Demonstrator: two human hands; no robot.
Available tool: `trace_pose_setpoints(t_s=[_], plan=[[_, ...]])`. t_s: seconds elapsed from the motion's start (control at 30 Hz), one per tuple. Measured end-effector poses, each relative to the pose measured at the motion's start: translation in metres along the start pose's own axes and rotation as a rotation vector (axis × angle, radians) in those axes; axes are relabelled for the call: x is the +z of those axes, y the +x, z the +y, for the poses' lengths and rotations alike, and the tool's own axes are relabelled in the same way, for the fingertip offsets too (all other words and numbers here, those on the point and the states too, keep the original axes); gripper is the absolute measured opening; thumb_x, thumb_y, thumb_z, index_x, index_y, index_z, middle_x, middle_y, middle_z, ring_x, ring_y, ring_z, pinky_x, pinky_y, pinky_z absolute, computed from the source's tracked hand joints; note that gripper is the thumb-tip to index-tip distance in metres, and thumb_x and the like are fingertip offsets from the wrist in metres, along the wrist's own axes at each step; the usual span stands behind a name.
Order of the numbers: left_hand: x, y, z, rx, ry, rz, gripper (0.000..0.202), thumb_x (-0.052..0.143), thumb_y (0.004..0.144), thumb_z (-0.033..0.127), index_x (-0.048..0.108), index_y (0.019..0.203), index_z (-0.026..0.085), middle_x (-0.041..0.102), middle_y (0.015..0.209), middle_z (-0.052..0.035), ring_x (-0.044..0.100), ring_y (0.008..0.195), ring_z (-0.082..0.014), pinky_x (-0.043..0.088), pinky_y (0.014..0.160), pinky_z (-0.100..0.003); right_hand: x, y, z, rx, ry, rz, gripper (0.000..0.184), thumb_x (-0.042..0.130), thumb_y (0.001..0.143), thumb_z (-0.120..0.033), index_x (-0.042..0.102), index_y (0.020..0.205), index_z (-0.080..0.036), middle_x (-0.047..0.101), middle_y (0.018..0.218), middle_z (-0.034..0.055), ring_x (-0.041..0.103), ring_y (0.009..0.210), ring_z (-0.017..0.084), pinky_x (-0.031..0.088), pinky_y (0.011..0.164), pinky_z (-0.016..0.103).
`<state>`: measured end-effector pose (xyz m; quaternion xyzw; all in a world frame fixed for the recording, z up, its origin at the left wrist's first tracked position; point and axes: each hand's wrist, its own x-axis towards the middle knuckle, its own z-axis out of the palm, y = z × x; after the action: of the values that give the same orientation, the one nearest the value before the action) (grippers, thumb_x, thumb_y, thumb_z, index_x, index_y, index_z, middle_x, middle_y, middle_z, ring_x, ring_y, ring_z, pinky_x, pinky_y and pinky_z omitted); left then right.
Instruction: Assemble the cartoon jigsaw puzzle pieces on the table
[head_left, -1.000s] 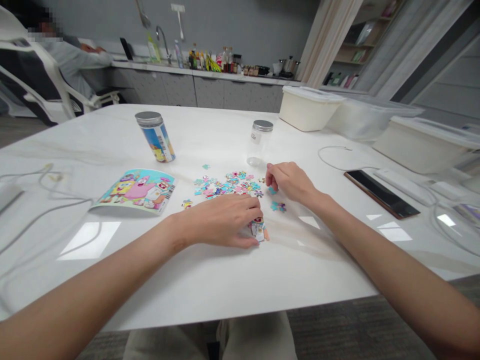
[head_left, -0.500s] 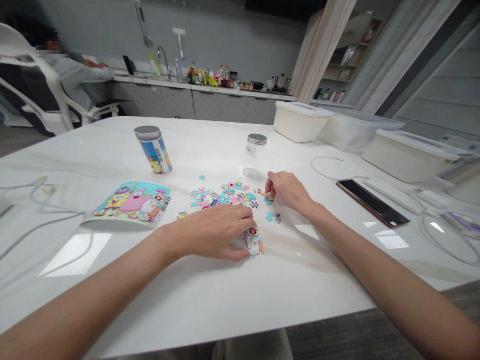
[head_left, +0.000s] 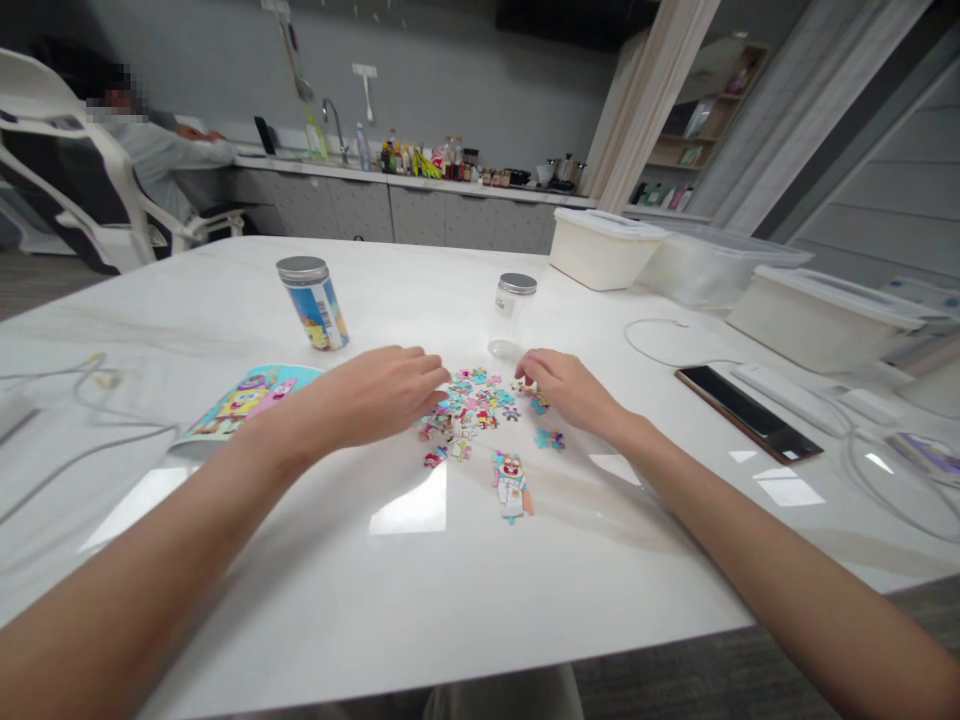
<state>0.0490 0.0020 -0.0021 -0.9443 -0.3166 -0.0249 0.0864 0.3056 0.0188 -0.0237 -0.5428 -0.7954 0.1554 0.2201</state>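
Note:
Colourful jigsaw pieces [head_left: 480, 400] lie in a loose pile on the white table. My left hand [head_left: 394, 388] hovers over the pile's left side, palm down, fingers loosely stretched out. At the pile's right edge is my right hand [head_left: 551, 380], fingers bent down and drawn together beside a few pieces; whatever lies between the fingertips is hidden. Nearer to me is a small joined section [head_left: 513, 487] showing a cartoon figure in white. Two joined-looking pieces [head_left: 550, 439] rest just below my right hand. The picture sheet [head_left: 251, 398] is partly covered by my left forearm.
Behind the pile stand a clear lidded jar [head_left: 510, 318] and a picture-labelled jar [head_left: 315, 305]. On the right are a dark phone-like slab [head_left: 746, 412], cables and lidded storage boxes [head_left: 604, 248]. A person [head_left: 161, 155] sits at the far left by the kitchen counter.
My left hand has left the joined section and moved up and left to the pile, uncovering the section and nearby pieces. The right hand has shifted slightly left.

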Motion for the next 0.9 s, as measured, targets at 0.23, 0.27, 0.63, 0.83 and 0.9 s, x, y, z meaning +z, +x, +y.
trace_pose_setpoints(t_s=[0.23,0.27,0.63,0.83,0.9], plan=[[0.002,-0.029,-0.037,-0.265,-0.159,-0.236,0.084,0.067,0.069,0.068,0.049,0.134,0.018,0.057,0.134,-0.0156,0.058,0.114,-0.0309,0.044,0.094,-0.037,0.019,-0.009,-0.001,-0.299,-0.069,-0.123,0.038,0.042,0.095,-0.032,0.051,0.130,-0.021,0.045,0.145,0.0121,0.046,0.131,0.024,0.036,0.110,0.042],[0.003,-0.031,-0.038,-0.272,-0.196,-0.271,0.091,0.071,0.065,0.066,0.045,0.138,0.019,0.052,0.140,-0.0158,0.055,0.120,-0.0315,0.042,0.098,-0.038,0.021,-0.010,0.001,-0.261,-0.086,-0.142,0.042,0.040,0.096,-0.036,0.047,0.135,-0.022,0.039,0.150,0.0123,0.044,0.134,0.025,0.035,0.111,0.044],[0.002,-0.034,-0.045,-0.312,-0.284,-0.308,0.084,0.077,0.067,0.047,0.043,0.141,0.024,0.039,0.151,-0.0120,0.045,0.132,-0.0291,0.036,0.107,-0.040,0.024,-0.013,0.004,-0.328,-0.055,-0.355,0.046,0.033,0.099,-0.051,0.045,0.141,-0.036,0.034,0.155,-0.0028,0.026,0.145,0.023,0.026,0.119,0.047],[0.005,-0.034,-0.041,-0.323,-0.307,-0.320,0.088,0.076,0.066,0.053,0.040,0.142,0.026,0.037,0.153,-0.0120,0.045,0.132,-0.0297,0.038,0.106,-0.040,0.018,-0.012,-0.004,-0.289,-0.047,-0.210,0.040,0.032,0.099,-0.046,0.058,0.125,-0.029,0.049,0.145,0.0040,0.045,0.134,0.026,0.036,0.112,0.048],[0.005,-0.033,-0.042,-0.322,-0.314,-0.330,0.088,0.076,0.066,0.052,0.041,0.142,0.027,0.032,0.155,-0.0117,0.043,0.133,-0.0310,0.037,0.107,-0.042,0.015,-0.011,-0.008,-0.253,-0.053,-0.177,0.043,0.029,0.100,-0.045,0.063,0.115,-0.024,0.057,0.136,0.0073,0.054,0.124,0.025,0.042,0.106,0.046]])
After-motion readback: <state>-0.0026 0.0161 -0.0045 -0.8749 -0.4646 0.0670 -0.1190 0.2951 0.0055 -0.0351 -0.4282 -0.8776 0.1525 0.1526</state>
